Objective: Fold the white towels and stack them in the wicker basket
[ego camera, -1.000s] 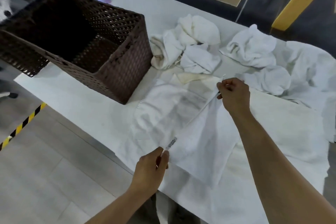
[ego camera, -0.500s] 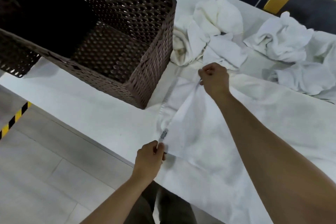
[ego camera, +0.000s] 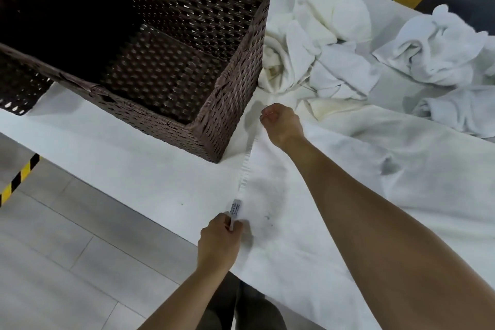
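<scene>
Wicker basket (ego camera: 235, 94) blocks the table's far left; its open top gives clear room down to its floor. Bare table (ego camera: 120, 158) strip between basket and near edge is free. Narrow gap between the basket's near right corner and the spread towel (ego camera: 361, 169) hem. Crumpled towels (ego camera: 329, 35) touch the basket's right wall; another towel heap (ego camera: 439, 45) sits far right, with a bare patch between the two.

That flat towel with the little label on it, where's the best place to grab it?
Take the towel by the two ends of its hemmed edge, coming from the wicker basket side. That edge lies straight and free, so it should lift evenly. The left hand pinches the near corner by the label; the right hand pinches the far one.
</scene>
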`<state>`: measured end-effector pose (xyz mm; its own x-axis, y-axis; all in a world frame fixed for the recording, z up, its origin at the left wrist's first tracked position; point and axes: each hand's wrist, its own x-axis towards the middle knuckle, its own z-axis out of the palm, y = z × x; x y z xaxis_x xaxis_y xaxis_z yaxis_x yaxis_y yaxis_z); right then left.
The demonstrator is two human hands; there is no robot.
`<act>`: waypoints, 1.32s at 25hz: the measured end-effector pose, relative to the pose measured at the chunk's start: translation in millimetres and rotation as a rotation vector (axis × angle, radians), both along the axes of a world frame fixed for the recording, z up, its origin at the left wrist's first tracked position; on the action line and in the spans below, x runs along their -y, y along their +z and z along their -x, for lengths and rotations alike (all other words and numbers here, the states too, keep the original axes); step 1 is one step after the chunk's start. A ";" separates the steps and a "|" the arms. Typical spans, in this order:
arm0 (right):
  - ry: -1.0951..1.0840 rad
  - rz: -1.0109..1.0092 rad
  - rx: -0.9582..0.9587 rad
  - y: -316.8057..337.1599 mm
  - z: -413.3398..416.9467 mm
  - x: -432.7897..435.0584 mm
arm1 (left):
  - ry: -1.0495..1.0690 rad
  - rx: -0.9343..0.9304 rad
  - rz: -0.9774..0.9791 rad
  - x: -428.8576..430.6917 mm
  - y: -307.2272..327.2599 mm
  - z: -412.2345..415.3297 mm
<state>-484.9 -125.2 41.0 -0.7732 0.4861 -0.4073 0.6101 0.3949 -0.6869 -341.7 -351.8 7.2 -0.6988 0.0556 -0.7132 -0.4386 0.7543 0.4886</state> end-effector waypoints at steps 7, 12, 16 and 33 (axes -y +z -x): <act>-0.222 -0.172 -0.097 -6.6 -164.3 -12.6 | 0.448 0.281 -0.307 -24.6 19.5 7.3; -0.629 -0.363 0.205 -14.4 -315.0 -17.2 | 0.392 0.208 -0.286 -31.5 23.3 12.5; -0.646 -0.119 0.394 -20.0 -357.3 -6.3 | 0.453 0.258 -0.407 -26.9 25.0 7.8; -0.682 0.024 0.176 0.1 -394.3 11.7 | 0.456 0.239 -0.361 31.9 43.1 -18.7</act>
<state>-90.6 -136.9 41.0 -0.2208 0.8283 -0.5150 0.8192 -0.1290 -0.5587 -323.0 -383.7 50.3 -0.5322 0.0560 -0.8448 -0.8061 0.2716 0.5258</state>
